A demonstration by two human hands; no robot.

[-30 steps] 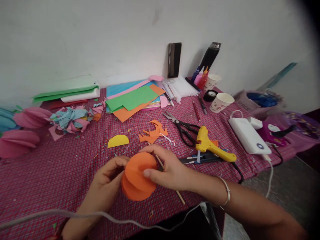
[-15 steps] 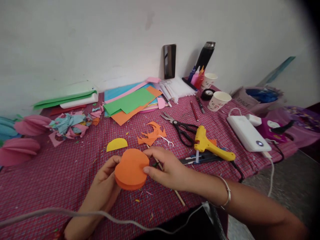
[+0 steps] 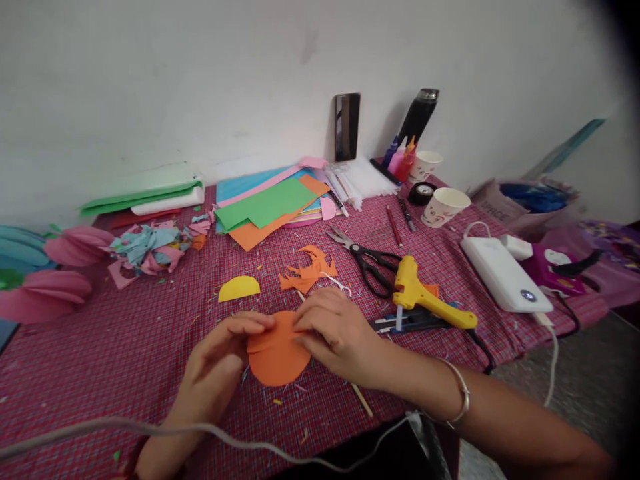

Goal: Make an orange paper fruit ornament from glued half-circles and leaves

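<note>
Low over the tabletop is an orange paper circle (image 3: 280, 360), its flat face up, with a crease or layered edge at its upper left. My right hand (image 3: 340, 333) pinches its right side between thumb and bent fingers. My left hand (image 3: 217, 363) is at the circle's left; its fingertips touch the upper left edge, while the thumb stays apart from them beside the rim. Just beyond lie a yellow paper half-circle (image 3: 240, 289) and orange paper scraps (image 3: 310, 267). A thin wooden stick (image 3: 362, 400) runs partly hidden under my right hand.
Right of my hands are black-handled scissors (image 3: 367, 260), a yellow glue gun (image 3: 430, 300) and a white power bank (image 3: 507, 273). Coloured paper sheets (image 3: 270, 203) lie at the back. Paper clippings (image 3: 150, 247) and pink folded-paper balls (image 3: 50, 293) are left. A white cable (image 3: 225, 437) crosses in front.
The orange circle has come down toward the table and now lies flatter, as one disc. My left fingers have shifted onto its upper edge. The view has swung slightly left.
</note>
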